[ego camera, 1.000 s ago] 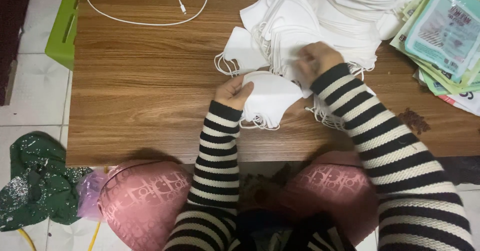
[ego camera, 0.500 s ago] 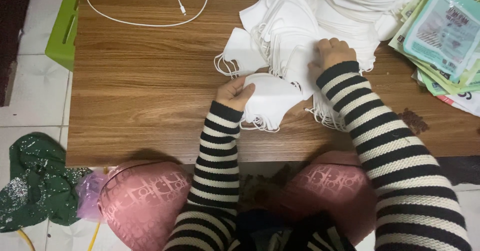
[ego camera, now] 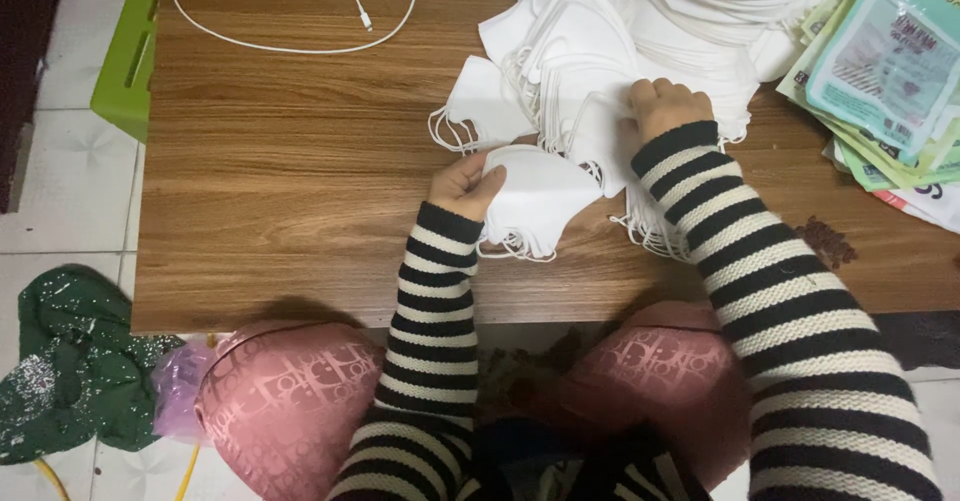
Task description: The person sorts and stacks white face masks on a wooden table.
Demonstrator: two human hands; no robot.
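Left hand (ego camera: 462,183) grips a small stack of white face masks (ego camera: 535,196) by its left edge, near the front edge of the tabletop (ego camera: 290,201); right hand (ego camera: 665,106) presses closed fingers into the mask pile (ego camera: 640,51) toward the back right corner. Masks look light, soft and floppy, with loose ear loops likely to snag; best pinched by the folded body.

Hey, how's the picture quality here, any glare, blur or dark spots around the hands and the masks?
Head view: sharp, no motion blur on the left hand or right hand; the white mask pile is bright and loses some detail; a soft sheen on the wooden table; dim shadow under the table edge over the pink lap.
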